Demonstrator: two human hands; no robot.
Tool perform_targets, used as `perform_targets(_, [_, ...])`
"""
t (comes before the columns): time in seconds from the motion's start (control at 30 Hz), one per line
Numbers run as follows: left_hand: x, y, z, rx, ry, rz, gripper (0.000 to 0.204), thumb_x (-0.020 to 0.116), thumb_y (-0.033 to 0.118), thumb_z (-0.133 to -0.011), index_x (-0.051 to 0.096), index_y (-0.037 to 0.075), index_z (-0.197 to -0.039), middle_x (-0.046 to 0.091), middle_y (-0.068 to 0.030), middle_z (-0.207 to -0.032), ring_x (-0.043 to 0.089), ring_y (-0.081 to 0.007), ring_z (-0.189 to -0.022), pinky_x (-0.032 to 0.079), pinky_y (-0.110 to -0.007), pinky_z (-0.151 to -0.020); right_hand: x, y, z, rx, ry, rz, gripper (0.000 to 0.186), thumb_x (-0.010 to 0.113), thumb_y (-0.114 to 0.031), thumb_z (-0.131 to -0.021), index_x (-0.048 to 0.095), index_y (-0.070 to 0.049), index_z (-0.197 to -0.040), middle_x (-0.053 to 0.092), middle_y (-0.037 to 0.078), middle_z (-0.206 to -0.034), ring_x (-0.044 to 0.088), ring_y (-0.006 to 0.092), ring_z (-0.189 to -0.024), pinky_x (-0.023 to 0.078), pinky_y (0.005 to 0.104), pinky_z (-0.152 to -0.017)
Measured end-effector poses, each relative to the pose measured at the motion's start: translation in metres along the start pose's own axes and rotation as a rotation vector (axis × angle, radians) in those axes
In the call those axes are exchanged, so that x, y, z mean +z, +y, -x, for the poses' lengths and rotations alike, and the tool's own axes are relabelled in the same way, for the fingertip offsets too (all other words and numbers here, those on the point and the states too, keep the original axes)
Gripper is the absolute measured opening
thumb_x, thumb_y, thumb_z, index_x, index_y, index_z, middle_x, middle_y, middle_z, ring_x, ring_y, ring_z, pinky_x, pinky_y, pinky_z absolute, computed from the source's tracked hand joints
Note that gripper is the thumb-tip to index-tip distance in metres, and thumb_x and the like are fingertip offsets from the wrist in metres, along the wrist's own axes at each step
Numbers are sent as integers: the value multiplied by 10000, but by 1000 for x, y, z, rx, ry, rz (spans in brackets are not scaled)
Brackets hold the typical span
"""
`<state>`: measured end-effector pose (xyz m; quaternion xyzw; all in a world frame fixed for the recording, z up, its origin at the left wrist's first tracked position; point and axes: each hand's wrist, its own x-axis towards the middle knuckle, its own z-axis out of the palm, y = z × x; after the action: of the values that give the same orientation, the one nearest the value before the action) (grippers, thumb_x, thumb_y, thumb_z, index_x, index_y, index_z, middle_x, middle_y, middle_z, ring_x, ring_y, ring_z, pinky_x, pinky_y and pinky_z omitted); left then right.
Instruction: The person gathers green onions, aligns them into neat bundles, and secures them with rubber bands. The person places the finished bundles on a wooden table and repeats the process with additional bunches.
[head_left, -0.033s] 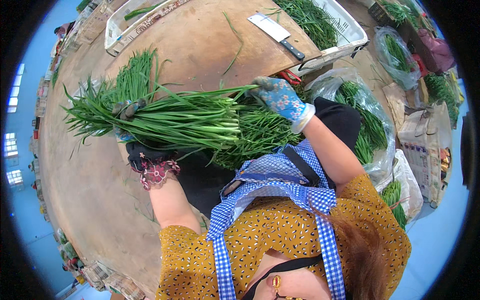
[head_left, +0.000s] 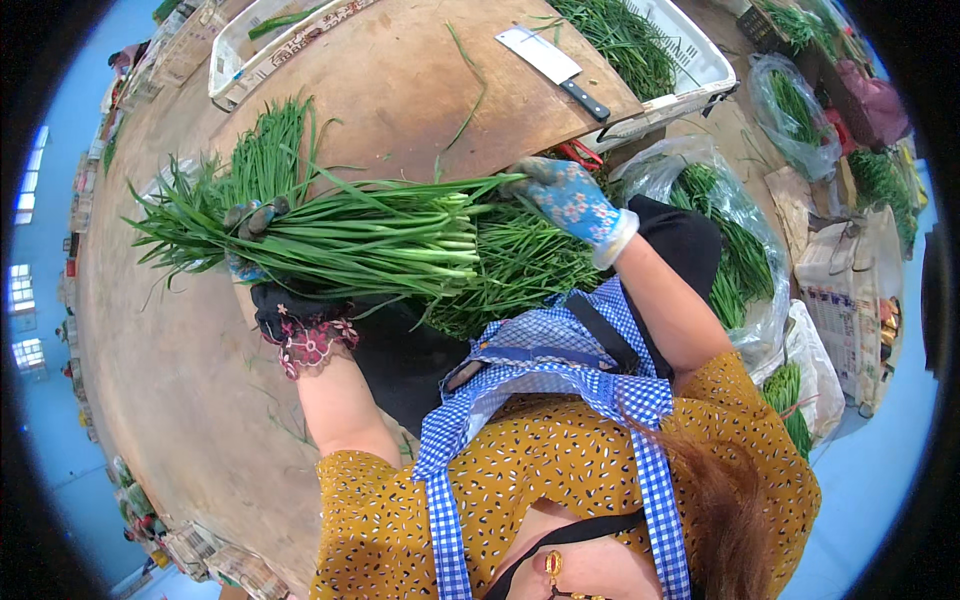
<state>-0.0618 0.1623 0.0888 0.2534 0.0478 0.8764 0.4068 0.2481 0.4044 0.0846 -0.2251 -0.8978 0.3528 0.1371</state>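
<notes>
My left hand (head_left: 256, 225), in a dirty patterned glove with a black lace cuff, is closed round a bundle of long green leafy stalks (head_left: 380, 235), their pale ends to the right. My right hand (head_left: 575, 205), in a blue floral glove, pinches a green stalk at the right above the bundle's pale ends. Under and right of the bundle lies a heap of loose greens (head_left: 525, 265) above my lap. Another upright-leaning bunch (head_left: 265, 145) rests behind my left hand at the edge of a wooden board (head_left: 380, 90).
A cleaver (head_left: 540, 60) lies on the board. White crates (head_left: 700, 65) with greens stand behind it. Bags of greens (head_left: 740, 250) and a pale woven basket (head_left: 840, 300) are at the right. Piled goods line the far left.
My right hand has moved very slightly downward with the stalk in its fingers. My left hand and the bundle look almost unmoved.
</notes>
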Motion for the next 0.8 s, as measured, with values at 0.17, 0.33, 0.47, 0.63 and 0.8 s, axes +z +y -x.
perform_targets(0.17, [-27, 16, -3, 176, 153, -199, 103, 545, 181, -885, 573, 105, -949, 561, 30, -756, 520, -120, -809, 381, -328, -908, -20, 59, 27, 338, 157, -613, 239, 545, -221, -875, 627, -71, -1043, 664, 63, -889, 596, 168, -725, 479, 314, -664])
perform_targets(0.33, [-39, 9, -12, -102, -91, 264, 144, 566, 188, -867, 578, 108, -986, 575, 41, -711, 540, -139, -813, 373, -357, -909, -52, 103, 36, 507, 553, -811, 219, 518, -169, -918, 629, -39, -1055, 609, -2, -754, 521, 46, -634, 409, 190, -557])
perform_targets(0.47, [-50, -32, -32, -109, -174, 294, 249, 600, 134, -827, 549, 88, -1066, 572, 28, -753, 543, -144, -835, 349, -371, -962, -14, 81, 9, 266, 375, -786, 244, 541, -175, -897, 614, -51, -1093, 635, 55, -975, 586, 160, -862, 459, 276, -771])
perform_targets(0.63, [-62, -74, -59, -158, -140, 402, 378, 648, 132, -781, 520, 57, -1129, 594, 16, -808, 549, -138, -856, 358, -369, -962, 46, 29, -28, -108, 71, -178, 327, 617, -259, -816, 605, -146, -1123, 620, 128, -1047, 591, 294, -969, 470, 373, -842])
perform_targets(0.8, [-78, -89, -89, -246, -74, 320, 272, 474, 190, -903, 539, 22, -1106, 582, -24, -733, 531, -174, -752, 421, -361, -825, 53, 20, -40, -55, 142, -64, 254, 650, -277, -765, 650, -118, -963, 644, 116, -878, 616, 306, -814, 489, 402, -708])
